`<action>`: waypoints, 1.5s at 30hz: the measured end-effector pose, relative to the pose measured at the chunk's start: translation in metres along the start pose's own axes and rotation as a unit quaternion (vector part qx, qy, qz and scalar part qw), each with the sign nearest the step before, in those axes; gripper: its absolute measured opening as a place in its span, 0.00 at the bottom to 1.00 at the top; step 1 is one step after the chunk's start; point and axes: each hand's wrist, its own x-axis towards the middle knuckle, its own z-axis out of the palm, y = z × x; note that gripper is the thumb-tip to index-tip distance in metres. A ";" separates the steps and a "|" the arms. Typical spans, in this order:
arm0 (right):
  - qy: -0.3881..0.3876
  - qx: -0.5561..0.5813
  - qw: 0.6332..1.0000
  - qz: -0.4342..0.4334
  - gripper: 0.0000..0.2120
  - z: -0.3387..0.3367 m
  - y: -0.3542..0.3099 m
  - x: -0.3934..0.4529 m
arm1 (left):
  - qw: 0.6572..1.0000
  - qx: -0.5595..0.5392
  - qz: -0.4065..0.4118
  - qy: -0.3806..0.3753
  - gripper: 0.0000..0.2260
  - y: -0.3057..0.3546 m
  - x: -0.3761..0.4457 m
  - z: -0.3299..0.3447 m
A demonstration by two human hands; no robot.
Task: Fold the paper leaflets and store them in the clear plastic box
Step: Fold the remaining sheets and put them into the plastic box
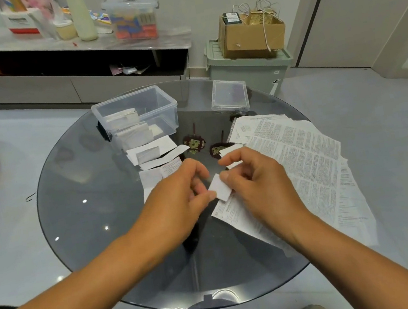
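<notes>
Over the middle of the round glass table [81,224], my left hand [178,200] and my right hand [256,181] both pinch a small folded white leaflet [219,187] between them. A printed leaflet [235,214] lies flat just under my right hand. The clear plastic box [161,102] stands open at the table's far left with several folded leaflets [128,125] inside. More folded leaflets [152,151] lie in front of the box. A spread of unfolded printed leaflets [303,161] covers the right side of the table.
The box's clear lid [228,95] lies at the table's far edge. Two dark red ornaments [195,143] lie near the centre. Beyond the table stand a green bin [246,69] carrying a cardboard box [248,32], and a low cabinet [30,84] with bottles and containers.
</notes>
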 end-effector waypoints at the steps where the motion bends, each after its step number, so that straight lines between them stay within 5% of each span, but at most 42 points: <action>1: 0.009 -0.028 1.000 -0.002 0.06 0.000 0.000 0.000 | 0.994 0.097 0.048 0.015 0.07 -0.003 -0.005 0.001; 3: 0.019 -0.062 0.998 -0.001 0.05 0.000 -0.001 0.003 | 0.969 0.209 0.129 0.040 0.03 -0.006 -0.010 0.002; 5: -0.001 -0.059 0.998 0.007 0.06 -0.002 -0.005 0.006 | 0.965 0.208 0.138 0.083 0.06 -0.008 -0.006 -0.008; 8: -0.048 -0.057 0.997 0.013 0.13 0.000 -0.010 0.011 | 0.967 0.202 0.041 0.149 0.17 -0.016 0.007 -0.042; 11: -0.073 -0.015 0.997 0.027 0.16 0.008 -0.014 0.014 | 0.969 0.192 -0.116 0.107 0.26 -0.028 0.012 -0.073; 14: -0.084 0.001 0.995 0.045 0.10 0.015 -0.018 0.017 | 0.979 0.105 -0.166 0.050 0.19 -0.039 0.009 -0.074; 19: -0.152 -0.013 0.986 0.071 0.02 0.022 -0.022 0.016 | 0.986 0.089 -0.126 0.066 0.06 -0.037 0.007 -0.068; 22: -0.198 0.085 0.972 0.098 0.04 0.023 -0.029 0.016 | 0.982 -0.095 -0.156 0.051 0.02 -0.032 0.005 -0.072; 25: -0.234 0.126 0.961 0.080 0.05 0.021 -0.035 0.018 | 0.917 -0.329 -0.226 0.011 0.04 -0.021 0.004 -0.075; 29: -0.258 0.179 0.948 0.046 0.03 0.022 -0.042 0.016 | 0.835 -0.482 -0.265 -0.022 0.11 -0.019 0.005 -0.076; 34: -0.152 0.119 0.981 -0.033 0.02 0.034 -0.036 0.018 | 0.878 -0.387 -0.253 -0.125 0.12 -0.013 -0.001 -0.070; 40: -0.105 0.017 0.993 -0.050 0.03 0.037 -0.037 0.022 | 0.873 -0.374 -0.221 -0.220 0.13 -0.005 -0.004 -0.081; 45: -0.036 -0.016 0.999 -0.017 0.06 0.046 -0.037 0.033 | 0.922 -0.292 -0.244 -0.073 0.10 -0.015 0.004 -0.074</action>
